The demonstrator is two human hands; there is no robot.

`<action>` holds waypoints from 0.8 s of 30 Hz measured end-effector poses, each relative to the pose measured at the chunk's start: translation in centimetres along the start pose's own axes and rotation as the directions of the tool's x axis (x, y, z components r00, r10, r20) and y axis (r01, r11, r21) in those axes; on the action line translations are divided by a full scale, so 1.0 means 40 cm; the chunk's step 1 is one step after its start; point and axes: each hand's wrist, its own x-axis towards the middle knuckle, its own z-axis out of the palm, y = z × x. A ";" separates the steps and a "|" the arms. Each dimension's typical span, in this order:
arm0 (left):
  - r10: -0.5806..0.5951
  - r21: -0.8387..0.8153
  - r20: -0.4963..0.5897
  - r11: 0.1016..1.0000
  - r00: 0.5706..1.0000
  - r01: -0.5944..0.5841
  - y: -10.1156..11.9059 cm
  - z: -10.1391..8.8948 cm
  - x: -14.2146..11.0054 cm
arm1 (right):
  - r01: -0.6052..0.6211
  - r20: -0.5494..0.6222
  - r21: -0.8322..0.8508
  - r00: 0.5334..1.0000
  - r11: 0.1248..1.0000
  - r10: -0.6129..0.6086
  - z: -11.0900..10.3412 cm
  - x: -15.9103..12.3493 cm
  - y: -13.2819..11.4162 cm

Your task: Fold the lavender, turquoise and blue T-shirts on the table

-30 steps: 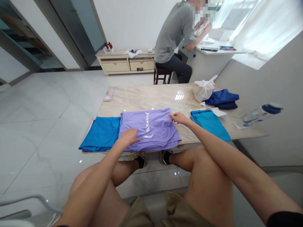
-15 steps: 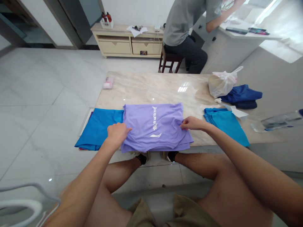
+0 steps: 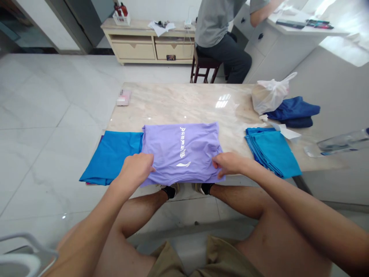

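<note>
the purple shirt (image 3: 164,148) lies folded flat near the middle of the table (image 3: 173,105), its white lettering and logo facing up and its near side at the table's near edge; the left hand (image 3: 138,167) is curled closed on the shirt's left edge, and the right hand (image 3: 229,163) pinches its right edge near the lower corner; a folded blue cloth (image 3: 115,148) lies just beside the shirt on the left, partly behind the left hand; well to the right is a folded teal stack (image 3: 278,152), with a white plastic bag (image 3: 269,96), a dark blue garment (image 3: 296,109) and a clear bottle (image 3: 340,144) near it; beyond the table, a person in a grey top (image 3: 216,27) sits on a dark stool (image 3: 206,63).
</note>
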 end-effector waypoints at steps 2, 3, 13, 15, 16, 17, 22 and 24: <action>0.199 0.005 0.090 0.980 0.976 -0.200 0.014 0.016 -0.029 | 0.191 -0.039 -0.048 0.980 0.980 -0.193 0.020 -0.015 -0.018; 0.287 0.001 0.123 0.957 0.950 -0.289 0.019 0.029 -0.037 | 0.256 -0.049 -0.079 0.964 0.963 -0.261 0.029 -0.018 -0.027; 0.298 0.079 0.211 0.944 0.931 -0.321 0.042 0.067 0.032 | 0.428 -0.070 -0.153 0.894 0.891 -0.442 0.023 -0.002 -0.058; 0.262 0.057 0.209 0.959 0.942 -0.279 0.033 0.045 0.022 | 0.400 -0.055 -0.078 0.913 0.913 -0.405 0.003 -0.020 -0.075; 0.241 0.034 0.205 0.967 0.949 -0.253 0.024 0.036 0.013 | 0.382 -0.032 -0.018 0.923 0.924 -0.383 -0.005 -0.031 -0.085; 0.220 0.005 0.206 0.974 0.954 -0.225 0.013 0.028 0.002 | 0.359 0.011 0.048 0.933 0.932 -0.360 -0.012 -0.041 -0.094; 0.188 -0.127 0.213 0.978 0.959 -0.164 -0.013 0.009 -0.041 | 0.212 0.106 0.215 0.965 0.953 -0.238 -0.042 -0.059 -0.081; 0.187 -0.115 0.196 0.979 0.963 -0.167 0.008 0.000 -0.042 | 0.171 -0.034 0.181 0.985 0.969 -0.167 -0.065 -0.049 -0.047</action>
